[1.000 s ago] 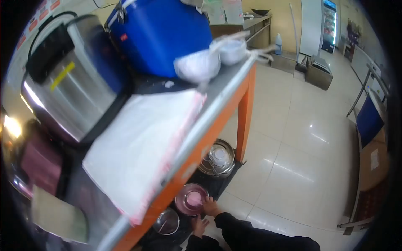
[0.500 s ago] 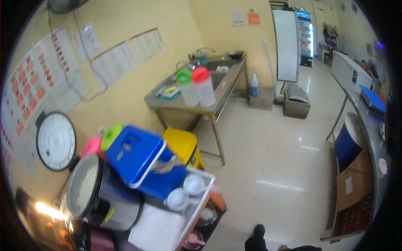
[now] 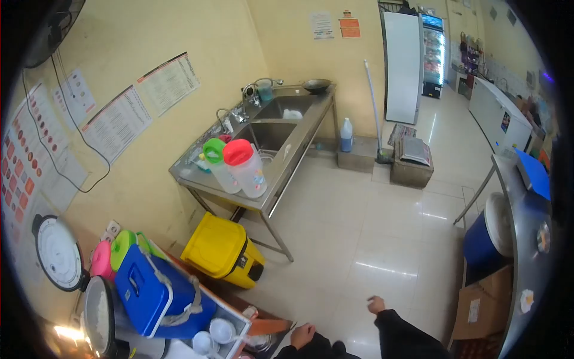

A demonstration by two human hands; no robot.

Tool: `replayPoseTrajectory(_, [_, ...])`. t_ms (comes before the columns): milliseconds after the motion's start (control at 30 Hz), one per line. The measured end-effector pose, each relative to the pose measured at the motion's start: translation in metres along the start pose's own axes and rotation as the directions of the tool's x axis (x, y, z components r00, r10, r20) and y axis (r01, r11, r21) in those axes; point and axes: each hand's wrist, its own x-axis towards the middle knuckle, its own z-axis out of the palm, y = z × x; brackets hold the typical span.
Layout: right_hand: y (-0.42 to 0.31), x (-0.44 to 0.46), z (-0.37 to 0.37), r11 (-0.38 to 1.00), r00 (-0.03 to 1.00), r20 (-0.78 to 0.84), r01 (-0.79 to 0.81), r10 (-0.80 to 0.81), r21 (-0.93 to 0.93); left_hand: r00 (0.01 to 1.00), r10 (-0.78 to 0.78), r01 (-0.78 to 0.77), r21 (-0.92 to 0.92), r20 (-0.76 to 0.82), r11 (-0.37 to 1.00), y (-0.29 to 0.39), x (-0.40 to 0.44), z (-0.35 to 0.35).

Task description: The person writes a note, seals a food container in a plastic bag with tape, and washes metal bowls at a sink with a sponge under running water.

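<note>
My left hand (image 3: pixel 303 335) is low in the view, beside the front corner of the cart. Its fingers are curled in, and whatever they may hold is too small to make out. My right hand (image 3: pixel 376 305) is out in front over the tiled floor, with a finger or thumb standing apart and no object seen in it. Both sleeves are black. Nearest the left hand, on the cart, are white cups (image 3: pixel 222 330), a blue cooler box (image 3: pixel 143 293) with a white handle, and an open rice cooker (image 3: pixel 98 320) with rice inside.
A steel double sink (image 3: pixel 272 136) stands along the wall, bearing pitchers with a red lid (image 3: pixel 238 152) and a green lid (image 3: pixel 214 149). A yellow bin (image 3: pixel 215 245) sits below. At right are a steel table (image 3: pixel 529 239), a blue drum (image 3: pixel 485 236) and a cardboard box (image 3: pixel 484 308).
The view has swung and moved forward, so the sink and bin show larger and the cart lies lower left. Both hands now show clearly; before, only a sliver showed at the bottom edge.
</note>
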Motion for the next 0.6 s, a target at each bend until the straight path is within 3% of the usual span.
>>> replayPoseTrajectory(67, [-0.062,0.068,0.01,0.993,0.998,0.069,-0.015,0.007,0.12,0.997,-0.072,0.075,-0.13,0.024,0.989,0.019,0.062,-0.005])
replayPoseTrajectory(133, [-0.121,0.109,0.018,0.987,0.993,0.066,0.09,-0.099,0.136,0.975,-0.211,0.223,-0.273,0.073,0.936,0.026,0.104,-0.013])
replayPoseTrajectory(167, [-0.142,0.125,0.025,0.985,0.988,0.131,0.053,-0.075,0.166,0.995,-0.05,0.023,-0.278,-0.09,0.96,-0.006,0.134,0.006])
replayPoseTrajectory(200, [-0.162,0.146,0.033,0.981,0.98,0.189,0.018,-0.056,0.195,0.989,-0.115,0.101,-0.136,-0.093,0.986,-0.002,0.16,-0.002])
replayPoseTrajectory(267, [-0.179,0.18,0.054,0.975,0.978,0.098,0.167,-0.182,0.144,0.966,-0.215,0.235,0.145,-0.142,0.961,0.016,0.23,-0.037])
replayPoseTrajectory(300, [-0.199,0.199,0.049,0.953,0.964,-0.004,0.263,-0.265,0.148,0.997,0.038,-0.042,-0.053,-0.074,0.998,0.004,0.269,-0.052])
replayPoseTrajectory(333, [-0.211,0.205,0.042,0.929,0.939,-0.085,0.343,-0.333,0.139,0.955,-0.198,0.291,-0.576,0.221,0.764,0.025,0.311,-0.069])
replayPoseTrajectory(367, [-0.23,0.216,0.026,0.939,0.94,-0.143,0.326,-0.31,0.112,0.993,-0.109,0.112,-0.48,0.034,0.87,0.061,0.34,-0.098])
replayPoseTrajectory(433, [-0.285,0.276,-0.013,0.947,0.922,-0.27,0.309,-0.278,0.083,0.995,0.058,-0.084,-0.408,-0.076,0.909,0.131,0.395,-0.161])
replayPoseTrajectory(500, [-0.329,0.338,-0.051,0.932,0.884,-0.413,0.316,-0.221,0.179,0.965,0.172,-0.232,-0.347,-0.196,0.909,0.182,0.444,-0.209])
replayPoseTrajectory(533, [-0.361,0.368,-0.076,0.884,0.894,-0.412,0.327,-0.176,0.333,0.955,0.186,-0.263,-0.371,-0.231,0.89,0.2,0.466,-0.229])
replayPoseTrajectory(600, [-0.416,0.436,-0.112,0.832,0.891,-0.415,0.365,-0.183,0.418,0.923,0.217,-0.341,-0.409,-0.319,0.846,0.227,0.508,-0.263])
